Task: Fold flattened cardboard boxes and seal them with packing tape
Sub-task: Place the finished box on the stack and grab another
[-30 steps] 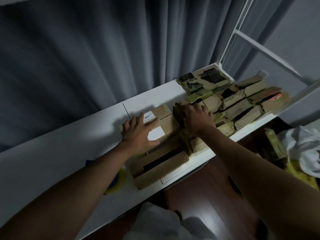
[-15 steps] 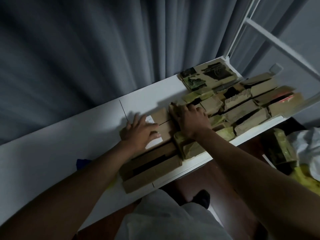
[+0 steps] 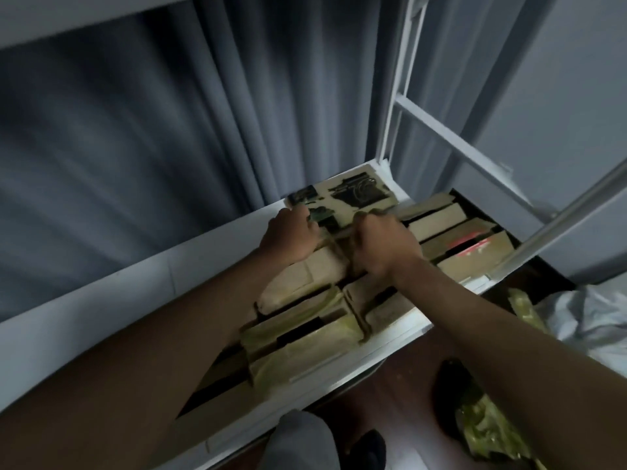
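Hands first: your left hand and right hand are both curled, knuckles up, side by side on a flat cardboard piece lying across the folded boxes. It looks like both are gripping its edge, but the shot's blurry. That piece sits toward the far right corner of the white shelf, just in front of a printed cardboard sheet. More boxes run along the shelf's front edge.

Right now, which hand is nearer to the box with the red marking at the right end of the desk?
The right hand. It sits just left of the red-marked box, gripping cardboard in the stack. The left hand is farther left, beyond the right hand.
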